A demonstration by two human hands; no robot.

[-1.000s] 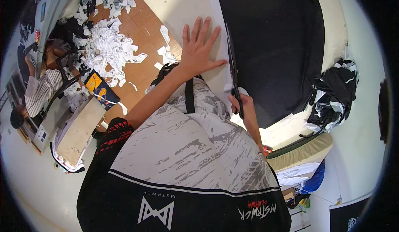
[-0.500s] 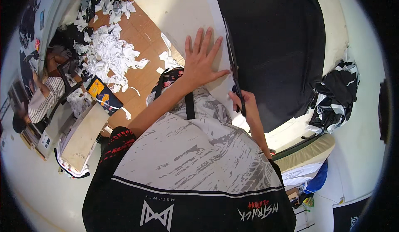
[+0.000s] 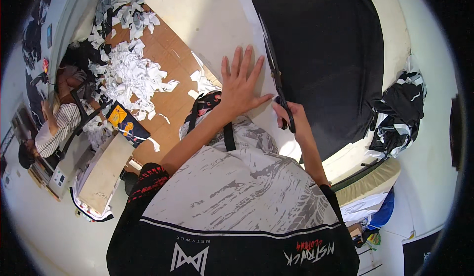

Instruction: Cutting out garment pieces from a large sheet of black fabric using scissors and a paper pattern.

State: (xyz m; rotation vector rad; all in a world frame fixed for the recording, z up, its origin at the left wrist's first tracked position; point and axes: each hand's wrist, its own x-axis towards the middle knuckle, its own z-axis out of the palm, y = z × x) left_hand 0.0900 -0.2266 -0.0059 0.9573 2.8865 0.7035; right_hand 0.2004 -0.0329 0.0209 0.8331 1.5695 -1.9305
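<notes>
My right hand [image 3: 292, 117] is closed around the handles of long dark scissors [image 3: 274, 71]. Their blades point away from me along the left edge of a large black fabric sheet [image 3: 326, 63], where it meets a white strip [image 3: 260, 48]. I cannot tell how far the blades are parted. Palm down and fingers spread, my left hand [image 3: 241, 84] presses flat on the pale surface left of the scissors, its thumb pointing toward them.
White scraps [image 3: 131, 76] heap on the brown floor [image 3: 168, 43] at the left. A person in a striped top [image 3: 59, 127] sits at far left. Bundled black and white fabric [image 3: 402, 113] lies right of the black sheet, on the pale table [image 3: 192, 9]. A cushioned piece [image 3: 368, 182] stands at lower right.
My right hand and the scissors have moved a little farther forward along the black fabric's edge. The left hand still lies flat. The whole view has shifted slightly.
</notes>
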